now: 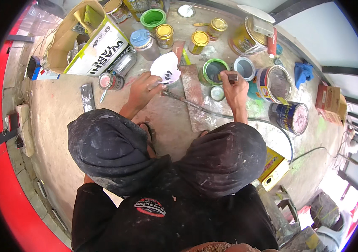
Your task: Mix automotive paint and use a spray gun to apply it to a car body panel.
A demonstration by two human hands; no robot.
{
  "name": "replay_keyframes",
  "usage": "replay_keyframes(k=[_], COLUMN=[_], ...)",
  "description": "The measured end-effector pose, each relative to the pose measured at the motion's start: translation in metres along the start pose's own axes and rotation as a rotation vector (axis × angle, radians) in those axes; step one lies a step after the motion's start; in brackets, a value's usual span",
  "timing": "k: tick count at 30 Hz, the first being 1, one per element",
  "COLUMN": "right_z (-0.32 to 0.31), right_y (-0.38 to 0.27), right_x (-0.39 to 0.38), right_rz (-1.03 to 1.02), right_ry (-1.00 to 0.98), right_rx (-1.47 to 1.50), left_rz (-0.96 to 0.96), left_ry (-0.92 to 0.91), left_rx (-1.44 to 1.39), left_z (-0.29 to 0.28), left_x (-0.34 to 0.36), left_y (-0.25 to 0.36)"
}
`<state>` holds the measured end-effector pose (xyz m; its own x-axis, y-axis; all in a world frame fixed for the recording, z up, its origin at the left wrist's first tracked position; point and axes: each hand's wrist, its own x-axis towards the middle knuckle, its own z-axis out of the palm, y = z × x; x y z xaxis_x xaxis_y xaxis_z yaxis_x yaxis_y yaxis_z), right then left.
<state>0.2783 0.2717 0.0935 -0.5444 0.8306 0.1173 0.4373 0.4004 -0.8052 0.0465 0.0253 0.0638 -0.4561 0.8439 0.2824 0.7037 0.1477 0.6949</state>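
Note:
I squat on a concrete floor. My left hand [142, 91] is closed on a white piece with dark printed marks [165, 67] that looks like a paper paint strainer. My right hand [236, 89] grips a small flat tool [231, 77] over the right side of a green-rimmed can [204, 72], which has grey-green contents. The tool's lower end is hard to make out. Beside that can is an open container of grey paint [244, 68]. A small pale jar or lid [217, 93] sits just below the green-rimmed can.
A cardboard box [99, 52] stands at the far left. Several yellow-lidded cans [199, 39] and a blue-lidded jar [145, 44] are at the back. Paint buckets [273, 83] and a tipped blue can [286, 116] lie right. A black hose [218, 114] crosses the floor.

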Motion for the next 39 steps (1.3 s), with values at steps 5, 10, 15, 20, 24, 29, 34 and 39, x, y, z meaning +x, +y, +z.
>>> replay_keyframes(k=[5, 10, 15, 20, 24, 29, 34, 39], right_z=[-0.010, 0.018, 0.064, 0.062, 0.051, 0.001, -0.029, -0.029], right_y=[0.014, 0.034, 0.043, 0.044, 0.019, -0.049, -0.122, -0.162], right_x=[-0.011, -0.049, -0.051, -0.018, -0.012, 0.003, 0.029, 0.050], right_rz=[-0.170, -0.091, -0.020, -0.157, -0.344, -0.490, -0.696, -0.848], right_ry=[0.078, 0.111, 0.232, 0.182, 0.152, -0.036, -0.445, -0.751], right_rx=[-0.106, -0.019, 0.076, 0.096, -0.026, -0.134, -0.454, -0.614], left_rz=[0.102, 0.068, 0.048, 0.105, 0.059, 0.077, 0.095, 0.135], left_ry=[0.025, 0.026, -0.002, -0.019, 0.017, -0.024, 0.010, 0.042], left_rx=[0.010, 0.031, 0.021, 0.012, 0.008, 0.040, 0.057, 0.043], left_z=[0.004, 0.004, 0.001, -0.003, 0.002, 0.006, 0.002, 0.002], left_x=[0.005, 0.001, 0.006, 0.013, 0.007, 0.003, -0.002, -0.002], left_y=[-0.001, -0.003, 0.002, 0.005, -0.009, -0.005, -0.007, -0.008])
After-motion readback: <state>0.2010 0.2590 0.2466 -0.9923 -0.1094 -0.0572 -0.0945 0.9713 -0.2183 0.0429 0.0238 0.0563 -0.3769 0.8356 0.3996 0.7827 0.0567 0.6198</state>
